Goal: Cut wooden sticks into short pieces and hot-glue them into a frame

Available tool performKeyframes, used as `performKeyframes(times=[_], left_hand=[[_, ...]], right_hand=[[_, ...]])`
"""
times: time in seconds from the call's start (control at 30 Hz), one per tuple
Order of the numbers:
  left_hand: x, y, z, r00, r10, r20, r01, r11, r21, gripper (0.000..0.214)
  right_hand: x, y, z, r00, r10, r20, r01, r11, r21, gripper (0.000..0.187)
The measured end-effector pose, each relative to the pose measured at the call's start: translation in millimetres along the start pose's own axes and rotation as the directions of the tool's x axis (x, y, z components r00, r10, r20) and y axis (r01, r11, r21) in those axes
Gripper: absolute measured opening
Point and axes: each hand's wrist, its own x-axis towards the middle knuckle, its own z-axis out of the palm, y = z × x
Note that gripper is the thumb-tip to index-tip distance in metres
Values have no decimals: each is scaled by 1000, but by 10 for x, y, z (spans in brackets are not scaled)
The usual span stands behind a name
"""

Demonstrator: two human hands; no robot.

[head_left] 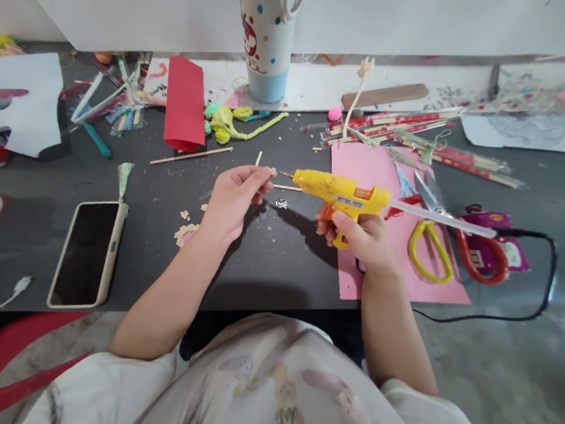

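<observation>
My right hand (pixel 359 235) grips the handle of a yellow hot glue gun (pixel 341 192), its nozzle pointing left and a clear glue stick (pixel 440 219) sticking out of its back. My left hand (pixel 234 198) is closed in a pinch on thin wooden sticks (pixel 287 187), one upright and one lying level toward the nozzle. The nozzle tip sits right by a small pale bit at the sticks' crossing. Both hands hover just above the dark table (pixel 268 263).
A pink paper sheet (pixel 393 248) lies under the right hand with yellow-handled scissors (pixel 427 251) and red-handled scissors (pixel 481 259) on it. A phone (pixel 88 254) lies left, folded red paper (pixel 186 101) and a dotted bottle (pixel 268 32) behind. The gun's black cord (pixel 526 306) loops right.
</observation>
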Motion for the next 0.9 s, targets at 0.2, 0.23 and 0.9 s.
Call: performKeyframes(times=[0.2,0.23,0.9], left_hand=[[-6,0,-2,999,-26,19,25,1000,9,14],[-7,0,0,999,-30,22,30,1000,10,14],[6,-17,-5,999,-38,13,38,998,42,14]], right_hand=[[7,5,4,1000,3,19,-2,999,-37,32],[8,7,3,1000,2,23,-1,999,-34,31],[4,28,-18,999,-18,41,22,995,-102,33]])
